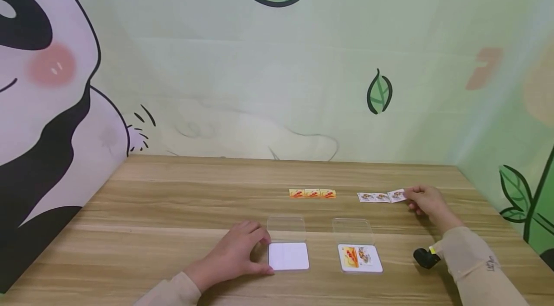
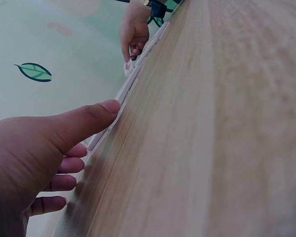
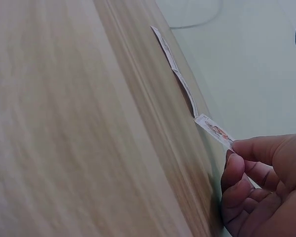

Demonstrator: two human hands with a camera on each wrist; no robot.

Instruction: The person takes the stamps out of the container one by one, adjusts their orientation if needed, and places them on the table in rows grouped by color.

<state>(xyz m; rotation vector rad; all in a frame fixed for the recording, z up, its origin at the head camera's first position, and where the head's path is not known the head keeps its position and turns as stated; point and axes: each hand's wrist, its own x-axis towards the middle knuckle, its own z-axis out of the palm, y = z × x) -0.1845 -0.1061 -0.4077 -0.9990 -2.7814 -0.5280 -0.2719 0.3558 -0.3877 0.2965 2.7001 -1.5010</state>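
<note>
Nearest, the person's left grip holds the left side of a flat white case between thumb and fingers; its clear lid lies open behind it. To the right sits a second case, lid also open, showing two small pictures on white. Farther back on the worktop, the right grip pinches the right end of a picture card, tilted up, its left end meeting two matching cards. Left of these lie three orange cards; beyond stands a panda-painted wall.
</note>
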